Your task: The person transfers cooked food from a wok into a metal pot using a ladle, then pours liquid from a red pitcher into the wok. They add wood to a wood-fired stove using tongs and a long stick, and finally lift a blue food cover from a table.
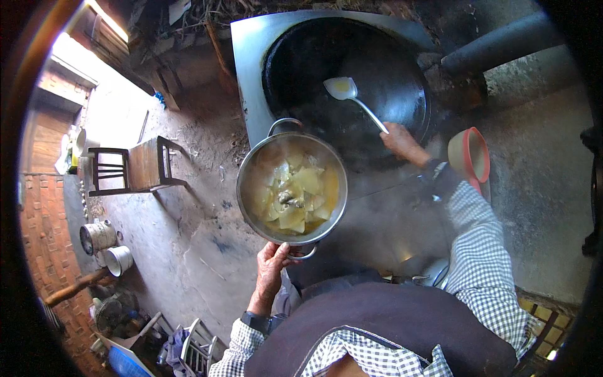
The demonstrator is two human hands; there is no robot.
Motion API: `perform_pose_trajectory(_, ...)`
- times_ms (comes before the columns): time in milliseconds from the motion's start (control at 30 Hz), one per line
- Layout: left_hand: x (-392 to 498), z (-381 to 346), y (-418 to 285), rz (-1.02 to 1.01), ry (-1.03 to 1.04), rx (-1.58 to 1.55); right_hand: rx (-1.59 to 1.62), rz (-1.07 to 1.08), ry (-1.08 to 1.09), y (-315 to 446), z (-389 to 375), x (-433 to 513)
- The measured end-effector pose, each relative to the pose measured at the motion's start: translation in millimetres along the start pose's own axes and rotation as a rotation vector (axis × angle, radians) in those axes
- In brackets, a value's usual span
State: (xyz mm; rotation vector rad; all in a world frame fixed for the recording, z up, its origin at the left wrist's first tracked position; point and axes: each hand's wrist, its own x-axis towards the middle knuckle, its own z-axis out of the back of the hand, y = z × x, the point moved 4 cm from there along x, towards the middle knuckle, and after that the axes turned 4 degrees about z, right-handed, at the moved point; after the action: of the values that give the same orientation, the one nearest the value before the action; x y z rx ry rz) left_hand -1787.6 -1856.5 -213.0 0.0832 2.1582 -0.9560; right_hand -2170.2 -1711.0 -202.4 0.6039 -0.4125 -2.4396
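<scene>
My left hand (pixel 274 264) grips the near loop handle of a two-handled metal pot (pixel 241 207). Inside the pot, pale green vegetable slices (pixel 301 188) lie in yellowish broth, with a small dark, mottled piece in the middle; some steam hangs over it. The pot's far side overlaps the near left edge of a large black wok (pixel 311 56). In my right hand (pixel 404 143) is the handle of a metal wok spatula (pixel 370 110). Its blade is over the wok and carries a little yellowish liquid. The wok's visible inside is dark and wet-looking.
A shiny metal stove top (pixel 249 61) surrounds the wok. To the right stands a bowl with a pink rim (pixel 472 155), and behind it runs a thick pipe (pixel 504 45). A wooden chair (pixel 141 167), a white bucket (pixel 118 260) and firewood (pixel 212 37) are on the left.
</scene>
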Motion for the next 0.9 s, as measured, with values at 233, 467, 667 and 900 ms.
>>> perform_pose_trajectory(233, 6.6, -2.6, 1.4, 0.046, -0.067, -0.038, 0.078, 0.063, -0.296, -4.1, -28.3, 55.8)
perform_pose_trajectory(467, 7.2, -3.3, -2.5, 0.050, -0.106, 0.016, 0.163, 0.083, -0.375, -1.0, 2.5, 89.2)
perform_pose_trajectory(667, 6.3, -4.8, -2.7, 0.020, -0.107, 0.009, 0.226, 0.081, -0.396, -1.9, 23.6, 98.3)
perform_pose_trajectory(900, 8.2, -1.0, 0.6, 0.009, -0.121, 0.037, 0.233, 0.086, -0.273, 11.0, 79.7, 58.3)
